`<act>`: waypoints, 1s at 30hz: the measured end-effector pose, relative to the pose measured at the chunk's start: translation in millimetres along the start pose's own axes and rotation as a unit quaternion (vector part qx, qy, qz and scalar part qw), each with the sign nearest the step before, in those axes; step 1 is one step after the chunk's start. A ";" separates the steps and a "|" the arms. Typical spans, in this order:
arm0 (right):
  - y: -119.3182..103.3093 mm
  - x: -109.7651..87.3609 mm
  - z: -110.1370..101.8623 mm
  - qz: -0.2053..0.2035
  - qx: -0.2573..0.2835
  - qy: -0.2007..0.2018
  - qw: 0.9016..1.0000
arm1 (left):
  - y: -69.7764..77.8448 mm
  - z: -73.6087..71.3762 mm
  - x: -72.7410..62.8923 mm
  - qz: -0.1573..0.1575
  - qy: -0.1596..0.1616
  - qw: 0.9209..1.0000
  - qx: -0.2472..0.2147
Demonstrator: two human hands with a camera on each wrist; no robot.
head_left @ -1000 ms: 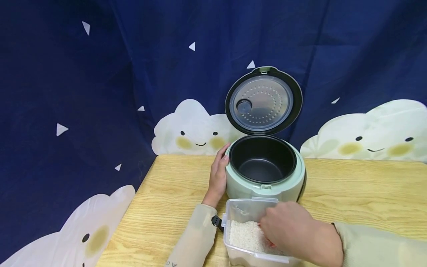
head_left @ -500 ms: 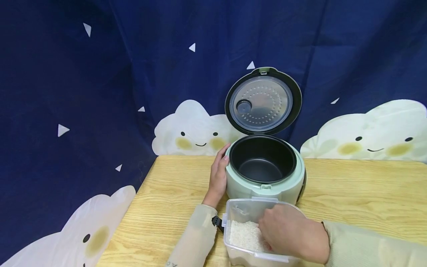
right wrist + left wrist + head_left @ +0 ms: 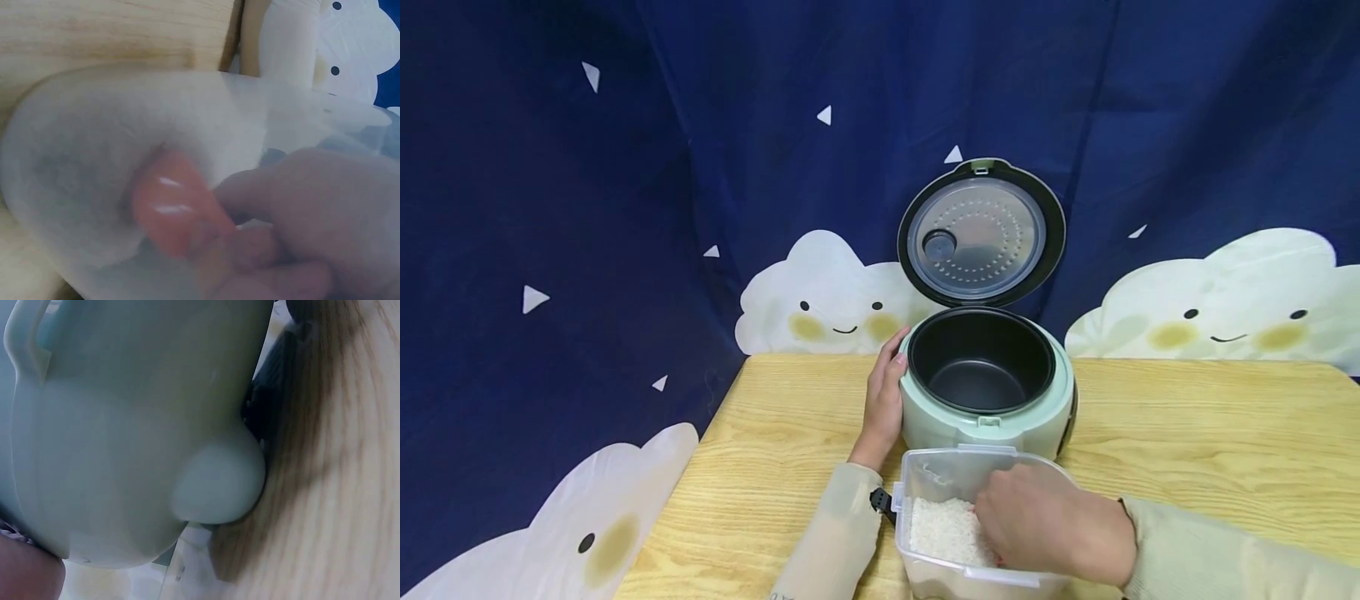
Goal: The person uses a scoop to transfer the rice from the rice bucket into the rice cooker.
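My left hand rests along the left side of a pale green rice cooker, fingers extended against its body. The cooker's lid stands up, and its black inner pot is bare inside. In front of it is a clear plastic container of white rice. Inside that container, my right hand grips a red scoop, pinched between thumb and fingers at the rice. In the head view the hand hides nearly all of the scoop; the right wrist view sees it blurrily through the container wall.
Everything stands on a light wooden table. Behind it hangs a dark blue curtain with white clouds and triangles. A black wrist strap sits at the left sleeve, close beside the container.
My right hand has shifted slightly left and lower into the container, and the red scoop shows less in the head view. My left hand stays on the cooker. The head view has shifted slightly.
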State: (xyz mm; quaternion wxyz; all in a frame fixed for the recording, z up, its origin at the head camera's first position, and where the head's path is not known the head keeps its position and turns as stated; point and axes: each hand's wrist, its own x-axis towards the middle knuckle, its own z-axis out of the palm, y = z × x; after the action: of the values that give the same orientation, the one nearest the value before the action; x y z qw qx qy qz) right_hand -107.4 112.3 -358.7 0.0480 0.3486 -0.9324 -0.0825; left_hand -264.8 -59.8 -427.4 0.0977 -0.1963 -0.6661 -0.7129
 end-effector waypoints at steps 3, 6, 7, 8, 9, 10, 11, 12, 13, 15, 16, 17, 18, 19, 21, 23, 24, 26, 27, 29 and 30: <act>-0.1 -1.2 -0.1 0.002 0.011 0.005 1.000 | 0.9 1.1 -0.9 -0.003 -0.005 1.000 -0.002; -0.2 -2.7 -0.7 0.006 0.025 -0.002 1.000 | 0.9 2.3 -0.9 -0.003 -0.006 1.000 -0.002; -0.2 -3.3 -1.0 0.007 0.028 -0.006 1.000 | 1.1 2.6 -1.0 -0.002 -0.007 1.000 -0.002; -0.2 -3.8 -1.3 0.007 0.031 -0.005 0.999 | 1.3 3.0 -0.8 -0.002 -0.008 1.000 -0.002; 0.0 -4.0 -1.5 0.007 0.035 -0.003 0.999 | 1.3 3.3 -0.6 0.000 -0.007 1.000 -0.002; 0.1 -4.2 -1.7 0.007 0.040 -0.003 0.999 | 1.3 3.6 -0.3 0.001 -0.007 1.000 0.000; 0.3 -4.2 -1.9 0.006 0.044 -0.002 0.999 | 1.5 3.8 -0.2 0.001 -0.007 1.000 0.001; 0.5 -4.1 -2.1 0.006 0.050 -0.002 0.999 | 1.7 3.9 -0.2 0.003 -0.008 1.000 0.002; 0.7 -4.0 -2.2 0.006 0.056 -0.003 0.998 | 1.6 4.0 -0.2 0.004 -0.008 1.000 0.002; 1.1 -3.5 -2.0 0.003 0.063 -0.005 0.998 | 1.4 3.9 -0.7 0.005 -0.005 1.000 0.003; 1.2 -3.3 -1.9 0.002 0.063 -0.006 0.998 | 1.1 3.7 -1.2 0.005 -0.004 1.000 0.004; 1.2 -3.2 -1.6 0.000 0.062 -0.006 0.998 | 1.1 3.6 -1.8 0.003 -0.003 1.000 0.004; 1.2 -3.2 -1.3 -0.002 0.062 -0.006 0.998 | 0.6 3.4 -2.3 0.003 -0.002 1.000 0.004; 1.1 -3.2 -1.0 -0.005 0.059 -0.004 0.998 | 0.3 3.1 -2.6 0.001 -0.001 1.000 0.005; 0.8 -2.9 -0.6 -0.009 0.052 0.000 0.999 | 0.1 2.3 -3.0 -0.002 0.000 1.000 0.008; 0.7 -2.1 -0.6 -0.007 0.053 0.002 0.999 | 0.3 1.5 -2.6 -0.002 0.002 1.000 0.009; 0.6 -1.7 -1.0 -0.008 0.056 0.002 0.998 | 0.3 0.9 -2.3 0.000 0.003 1.000 0.009; 0.9 -0.5 -1.7 -0.007 0.064 -0.001 0.998 | 0.7 0.1 -1.6 0.003 0.006 1.000 0.009; 1.1 -0.1 -2.3 -0.005 0.071 -0.004 0.997 | 0.7 -0.2 -1.4 0.005 0.007 1.000 0.009; 1.7 0.7 -3.7 -0.012 0.088 -0.012 0.996 | 0.3 -0.5 -1.1 0.008 0.008 1.000 0.008; 2.1 0.7 -4.3 -0.017 0.094 -0.015 0.995 | -0.2 -0.4 -1.0 0.009 0.007 1.000 0.007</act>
State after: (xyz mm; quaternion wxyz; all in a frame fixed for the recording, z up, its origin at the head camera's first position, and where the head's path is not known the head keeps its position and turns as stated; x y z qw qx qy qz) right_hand -108.6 112.8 -354.0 -0.0001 0.3663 -0.9305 -0.0009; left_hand -264.0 -60.3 -427.9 0.1095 -0.1967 -0.6686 -0.7087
